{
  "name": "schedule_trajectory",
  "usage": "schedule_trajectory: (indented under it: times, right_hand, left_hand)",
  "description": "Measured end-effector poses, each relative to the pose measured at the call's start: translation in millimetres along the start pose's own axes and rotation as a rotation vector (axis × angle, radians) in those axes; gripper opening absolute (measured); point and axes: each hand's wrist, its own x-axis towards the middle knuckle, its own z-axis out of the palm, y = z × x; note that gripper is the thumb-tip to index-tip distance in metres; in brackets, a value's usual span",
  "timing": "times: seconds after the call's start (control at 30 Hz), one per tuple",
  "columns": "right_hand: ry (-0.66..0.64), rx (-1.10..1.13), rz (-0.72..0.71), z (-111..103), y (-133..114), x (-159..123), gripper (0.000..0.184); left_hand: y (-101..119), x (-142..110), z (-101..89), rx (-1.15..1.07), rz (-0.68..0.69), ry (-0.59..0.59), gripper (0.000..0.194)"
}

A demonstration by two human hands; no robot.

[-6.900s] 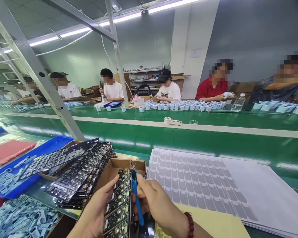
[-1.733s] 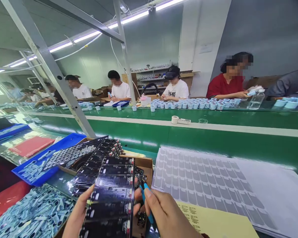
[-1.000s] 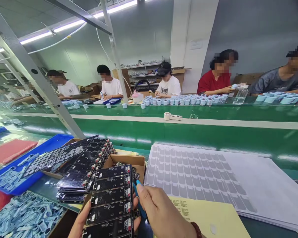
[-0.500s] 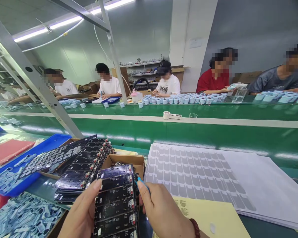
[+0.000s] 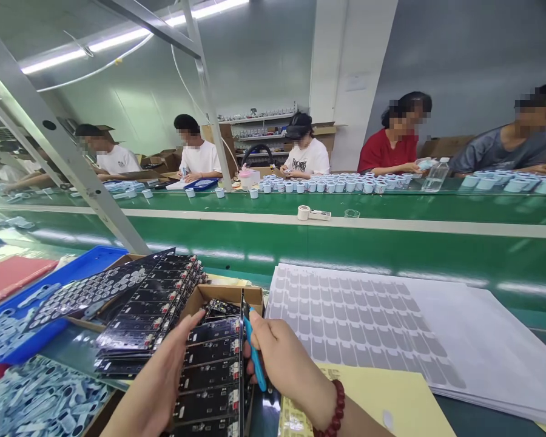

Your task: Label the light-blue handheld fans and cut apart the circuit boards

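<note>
My left hand (image 5: 166,370) is closed around the left side of a black circuit board panel (image 5: 212,376), its thumb near the top edge. The panel is divided into several strips with small white and red connectors along the right side. At that right edge, my right hand (image 5: 284,355) grips blue-handled cutters (image 5: 256,358). Their dark jaws point upward beside the panel's top right corner, and part of the handle is hidden by my fingers. Behind the panel is a cardboard box (image 5: 255,297) with black board pieces (image 5: 222,308) in it.
Stacked black panels (image 5: 141,303) stand left of the box. A blue tray (image 5: 91,262) and a heap of light-blue plastic parts (image 5: 40,394) lie farther left. Printed white sheets (image 5: 346,315) and yellow paper (image 5: 382,394) are at right. Across the green belt (image 5: 255,243), several people work beside blue cups.
The cutters have turned, so more of the blue handle shows. My left hand has shifted up and right along the panel. Black board pieces in the box are now more visible.
</note>
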Motion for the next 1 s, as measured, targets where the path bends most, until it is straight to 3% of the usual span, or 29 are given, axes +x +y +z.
schedule_trajectory:
  times: [0.17, 0.3, 0.43, 0.5, 0.6, 0.67, 0.83, 1.0]
  right_hand:
    - [-0.031, -0.090, -0.068, -3.0, 4.1, -4.5, 0.062]
    - [-0.099, -0.348, -0.193, -5.7, 1.0, -26.6, 0.066]
    - [-0.011, -0.463, -0.191, -1.7, 5.6, -33.8, 0.061]
    - [-0.060, -0.332, -0.143, 2.6, 9.8, -29.2, 0.065]
    - [-0.229, 0.093, -0.050, 8.9, 12.8, -18.2, 0.069]
    - [-0.222, 0.204, -0.010, 10.8, 10.8, -11.6, 0.069]
    - [-0.027, -0.031, -0.010, 4.6, -1.7, -6.7, 0.064]
    - [-0.094, -0.260, -0.110, -1.8, -5.3, -22.0, 0.065]
  left_hand:
    - [-6.9, -6.0, -6.8, 0.124, 0.052, -0.024, 0.065]
    - [-5.9, -7.1, -7.5, 0.106, 0.174, 0.073, 0.063]
    - [-4.4, -7.4, -6.6, 0.079, 0.233, 0.110, 0.053]
    - [-7.3, -5.9, -4.2, 0.055, 0.162, 0.119, 0.050]
    - [-12.1, -2.3, -0.4, -0.003, -0.013, 0.128, 0.045]
    - [-11.3, -1.5, 0.3, -0.046, -0.097, 0.151, 0.043]
    - [-3.2, -12.9, -0.9, -0.059, -0.034, 0.168, 0.048]
    - [-7.8, -23.1, 3.4, 0.104, 0.087, 0.197, 0.056]
